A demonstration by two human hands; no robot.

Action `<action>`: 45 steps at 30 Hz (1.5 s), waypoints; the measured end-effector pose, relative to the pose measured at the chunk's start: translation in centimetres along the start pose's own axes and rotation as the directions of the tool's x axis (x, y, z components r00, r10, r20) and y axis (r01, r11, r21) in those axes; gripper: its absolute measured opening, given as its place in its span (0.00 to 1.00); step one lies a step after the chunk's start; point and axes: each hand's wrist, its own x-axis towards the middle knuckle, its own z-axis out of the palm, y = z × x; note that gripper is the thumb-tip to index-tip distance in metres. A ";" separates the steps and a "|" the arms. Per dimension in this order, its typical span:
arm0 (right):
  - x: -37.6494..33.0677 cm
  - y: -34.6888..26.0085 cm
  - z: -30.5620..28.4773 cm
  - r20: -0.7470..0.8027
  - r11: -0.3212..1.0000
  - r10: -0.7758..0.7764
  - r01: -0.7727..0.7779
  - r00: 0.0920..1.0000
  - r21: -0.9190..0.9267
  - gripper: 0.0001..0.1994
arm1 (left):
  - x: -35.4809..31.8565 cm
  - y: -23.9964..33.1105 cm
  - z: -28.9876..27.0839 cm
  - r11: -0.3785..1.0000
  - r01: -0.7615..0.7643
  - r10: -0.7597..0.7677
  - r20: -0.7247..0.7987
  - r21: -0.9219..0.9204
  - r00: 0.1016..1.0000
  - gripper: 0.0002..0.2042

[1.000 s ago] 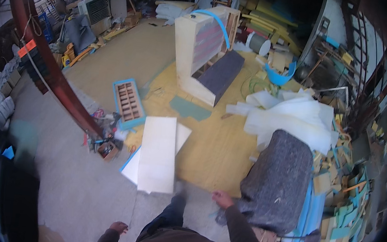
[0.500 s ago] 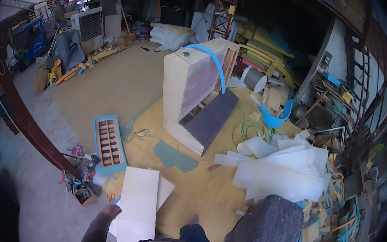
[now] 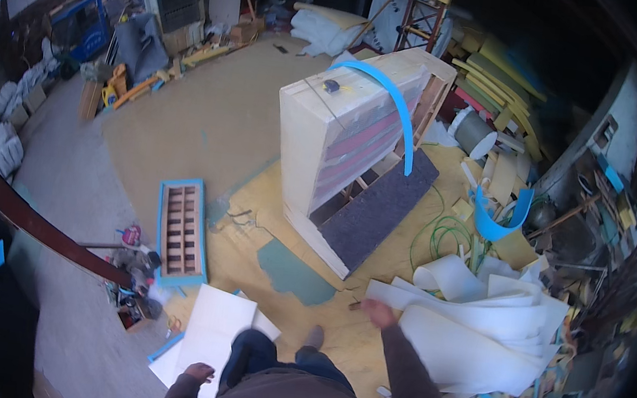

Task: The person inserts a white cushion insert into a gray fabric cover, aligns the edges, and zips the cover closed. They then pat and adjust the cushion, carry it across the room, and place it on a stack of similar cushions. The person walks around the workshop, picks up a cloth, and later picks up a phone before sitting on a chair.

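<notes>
At lower left, over the white boards (image 3: pixel 217 323) on the floor, the left hand (image 3: pixel 199 373): fingers loosely curled, nothing seen between them. Touching the top board or only above it, cannot tell. Boards stacked askew, long sides running away from the body with a slight lean to the right.

Just beyond them, a shallow slatted frame (image 3: pixel 183 232) edged in blue, lying face up, its length pointing nearly straight away.

Centre: the large wooden furniture frame (image 3: pixel 302 149), upright on the yellowish floor covering (image 3: pixel 251 227). Blue strip (image 3: pixel 406 126) arched over its top; dark grey panel (image 3: pixel 376 214) sloping low along its right side. Long axis runs away and to the right, near corner toward the wearer.

Right hand (image 3: pixel 378 314) out ahead, blurred; finger closure cannot be told, no held thing made out. From it the furniture frame lies forward, its near corner a little left; this hand is much the nearer of the two.

Immediately right, white sheets (image 3: pixel 468 337) in a loose fanned pile, near edge beside the right hand; contact unclear.
</notes>
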 end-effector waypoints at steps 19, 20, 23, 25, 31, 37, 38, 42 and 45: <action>38.8 -46.5 -9.6 -0.067 0.753 -0.366 0.253 0.928 -0.607 0.17 | 22.9 20.4 -13.1 0.942 0.031 -0.038 -0.013 -0.333 0.999 0.17; 38.7 -46.5 -9.6 -0.068 0.789 -0.302 0.210 0.951 -0.578 0.17 | 24.0 22.2 -15.4 0.950 -0.024 0.027 0.005 -0.312 1.000 0.17; 38.3 -47.3 -9.8 0.000 0.875 -0.196 0.175 0.981 -0.451 0.15 | 25.5 28.9 -23.7 0.948 -0.187 0.138 -0.197 -0.258 0.971 0.13; 37.4 -48.6 -9.8 0.069 0.992 -0.050 0.058 0.996 -0.115 0.13 | 25.9 34.7 -28.9 0.923 -0.323 0.265 -0.262 -0.208 0.928 0.12; 36.7 -54.9 -3.5 0.270 0.888 -0.097 -0.039 0.958 0.458 0.15 | 22.4 56.6 -33.6 0.773 -0.633 0.584 -0.333 -0.052 0.740 0.12; 45.0 -62.2 11.2 0.597 0.881 -0.301 -0.022 0.744 0.472 0.14 | 14.9 76.0 -28.4 0.605 -0.712 0.731 -0.105 -0.356 0.674 0.17; 46.3 -63.5 13.1 0.651 0.876 -0.307 -0.061 0.694 0.478 0.14 | 14.0 77.7 -27.9 0.603 -0.704 0.718 -0.129 -0.374 0.684 0.20; 51.0 -69.0 16.8 0.733 0.896 -0.397 0.059 0.552 0.441 0.15 | 14.2 82.7 -28.4 0.457 -0.698 0.654 -0.324 -0.552 0.684 0.19; 54.5 -72.2 17.7 0.721 0.879 -0.477 0.263 0.502 0.399 0.14 | 15.9 84.5 -30.1 0.342 -0.737 0.627 -0.443 -0.584 0.642 0.14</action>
